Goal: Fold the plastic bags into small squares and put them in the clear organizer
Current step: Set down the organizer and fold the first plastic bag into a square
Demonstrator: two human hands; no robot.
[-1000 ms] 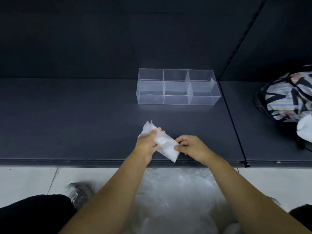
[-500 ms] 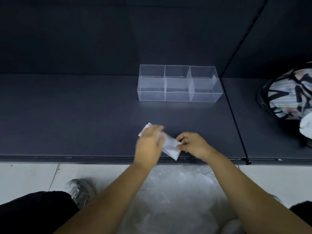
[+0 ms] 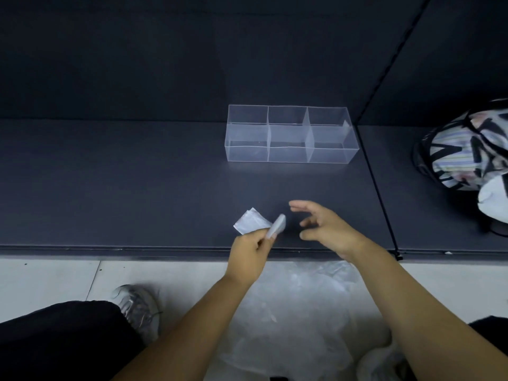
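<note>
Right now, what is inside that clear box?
Only its own dividers show in the clear box; otherwise it looks empty. A pale sliver at its right end is unclear. Its see-through walls cover nothing.

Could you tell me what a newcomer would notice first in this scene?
The eye goes first to the pale folded plastic bag, pinched by the left hand near the front edge of the dark shelf, with the right hand open just beside it, not touching. Next comes the clear organizer, divided into compartments, farther back on the shelf, and a heap of loose plastic bags on the floor below.
</note>
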